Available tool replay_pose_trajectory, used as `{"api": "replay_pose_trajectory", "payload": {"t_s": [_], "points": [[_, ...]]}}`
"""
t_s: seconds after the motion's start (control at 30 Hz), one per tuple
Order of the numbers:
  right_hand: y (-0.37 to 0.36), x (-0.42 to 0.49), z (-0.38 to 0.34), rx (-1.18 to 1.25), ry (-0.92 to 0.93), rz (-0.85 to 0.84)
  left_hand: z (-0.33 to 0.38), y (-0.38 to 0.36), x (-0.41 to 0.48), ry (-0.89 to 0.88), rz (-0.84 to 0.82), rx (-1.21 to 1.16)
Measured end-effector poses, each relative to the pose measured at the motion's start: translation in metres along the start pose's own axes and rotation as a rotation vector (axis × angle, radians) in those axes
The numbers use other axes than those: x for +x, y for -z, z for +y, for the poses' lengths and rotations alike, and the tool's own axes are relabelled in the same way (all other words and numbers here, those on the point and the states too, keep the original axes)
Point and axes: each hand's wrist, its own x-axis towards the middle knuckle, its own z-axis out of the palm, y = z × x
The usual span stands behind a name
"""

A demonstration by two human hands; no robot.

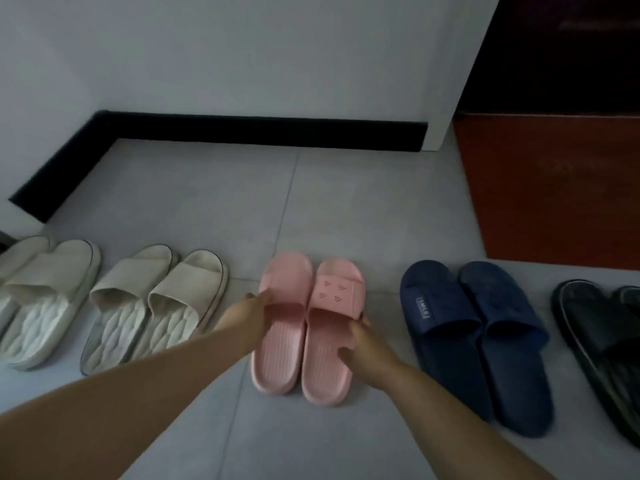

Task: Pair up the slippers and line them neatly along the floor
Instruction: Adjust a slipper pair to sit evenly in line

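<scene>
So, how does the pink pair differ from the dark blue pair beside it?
The pink pair looks shorter than the dark blue pair. The left hand and right hand touch the pink pair's sides; no hand touches the dark blue pair. The pink pair lies nearly straight; the dark blue pair lies slanted. Both are slides with a broad strap, each set side by side on the floor.

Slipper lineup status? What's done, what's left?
Done: outer beige pair, inner beige pair, navy pair and black pair lie paired in the row. In hand: left hand and right hand grip the pink pair, side by side in the gap between beige and navy. Left: square it up and let go; the black pair runs off frame, so unchecked.
</scene>
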Motion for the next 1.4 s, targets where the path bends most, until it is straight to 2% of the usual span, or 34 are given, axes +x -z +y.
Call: {"api": "replay_pose_trajectory", "payload": {"t_s": [0.17, 0.4, 0.63, 0.67, 0.73, 0.8, 0.87, 0.93, 1.03, 1.13, 1.4], "points": [[-0.023, 0.003, -0.012, 0.023, -0.085, 0.201, -0.029, 0.006, 0.017, -0.209, -0.003, 0.013], [-0.029, 0.004, -0.021, 0.113, -0.217, 0.272, -0.038, -0.002, 0.022, -0.291, -0.039, -0.183], [-0.034, 0.004, -0.031, 0.083, -0.317, 0.309, -0.051, 0.007, 0.020, -0.344, -0.130, -0.191], [-0.033, 0.002, -0.036, 0.014, -0.348, 0.338, -0.056, 0.012, 0.019, -0.348, -0.137, -0.182], [-0.037, -0.002, -0.051, -0.119, -0.367, 0.504, -0.074, 0.029, 0.022, -0.345, -0.082, -0.194], [-0.052, 0.000, -0.080, -0.153, -0.194, 0.661, -0.107, 0.050, 0.028, -0.309, 0.036, -0.242], [-0.077, 0.014, -0.112, -0.180, 0.045, 0.593, -0.152, 0.070, 0.034, -0.199, 0.192, -0.212], [-0.111, 0.037, -0.142, -0.150, 0.176, 0.372, -0.202, 0.082, 0.036, 0.010, 0.307, -0.129], [-0.155, 0.071, -0.178, -0.064, 0.121, 0.174, -0.260, 0.083, 0.031, 0.258, 0.231, -0.098], [-0.170, 0.098, -0.194, 0.006, -0.016, 0.167, -0.283, 0.070, 0.029, 0.231, 0.160, -0.227], [-0.151, 0.121, -0.186, -0.159, -0.025, 0.239, -0.287, 0.051, 0.036, 0.144, 0.392, -0.288]]}}
